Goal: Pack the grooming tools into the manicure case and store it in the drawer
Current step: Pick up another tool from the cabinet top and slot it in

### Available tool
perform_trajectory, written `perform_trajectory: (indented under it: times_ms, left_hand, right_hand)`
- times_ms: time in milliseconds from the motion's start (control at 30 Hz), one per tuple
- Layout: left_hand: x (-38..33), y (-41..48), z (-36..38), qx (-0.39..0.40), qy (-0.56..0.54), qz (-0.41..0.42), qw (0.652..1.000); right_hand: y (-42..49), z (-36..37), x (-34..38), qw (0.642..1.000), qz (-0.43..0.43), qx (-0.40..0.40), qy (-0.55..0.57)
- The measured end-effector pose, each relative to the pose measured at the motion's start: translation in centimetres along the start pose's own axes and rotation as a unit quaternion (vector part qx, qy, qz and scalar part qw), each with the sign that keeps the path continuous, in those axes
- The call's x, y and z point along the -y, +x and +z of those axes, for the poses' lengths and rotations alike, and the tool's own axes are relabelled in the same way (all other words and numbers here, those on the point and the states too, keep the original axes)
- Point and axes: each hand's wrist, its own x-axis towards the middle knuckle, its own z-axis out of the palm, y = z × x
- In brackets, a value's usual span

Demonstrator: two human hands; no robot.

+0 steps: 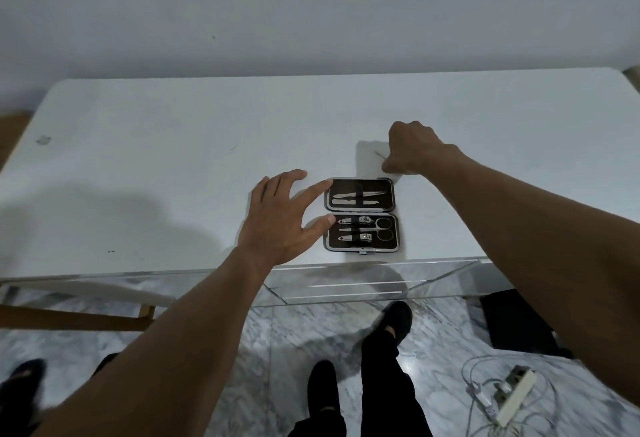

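The left arm (156,332) crosses the table (138,159) edge, the left hand (277,225) spread, forefinger and thumb touching the left side of the open manicure case (360,215); the right hand (412,149), fingers curled, pinches a slim tool (380,154) just beyond its far right corner.

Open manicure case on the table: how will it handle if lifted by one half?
Likely to fold at the hinge: the manicure case lies open flat in two halves. Probably slides easily on the smooth white table. Strapped tools should stay put.
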Motion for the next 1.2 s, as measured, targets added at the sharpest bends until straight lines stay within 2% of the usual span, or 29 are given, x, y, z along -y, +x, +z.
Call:
perform_trajectory:
  times_ms: [367,467,700,833,1067,1200]
  left_hand:
    - [0.1,-0.1,0.1,0.003,-0.005,0.016,1.000]
    - [0.1,0.0,0.1,0.008,0.002,0.014,1.000]
    - [-0.1,-0.1,0.1,0.002,0.002,0.007,1.000]
    - [-0.1,-0.1,0.1,0.001,0.010,0.011,1.000]
    - [-0.1,-0.1,0.3,0.005,0.008,0.010,1.000]
    - [0.1,-0.2,0.4,0.002,0.003,0.007,1.000]
  right_hand:
    - [-2.3,1.4,-0.7,0.992,0.039,-0.009,0.121]
    - [-3.3,1.3,-0.7,0.990,0.039,-0.033,0.132]
    - [-5.4,1.5,-1.8,0.982,0.017,-0.104,0.157]
    - [-7.2,1.5,-1.8,0.975,-0.049,-0.105,0.187]
    - [-7.5,2.4,-2.5,0.981,-0.070,-0.085,0.157]
    - [-7.1,2.3,-2.8,0.989,-0.096,-0.076,0.079]
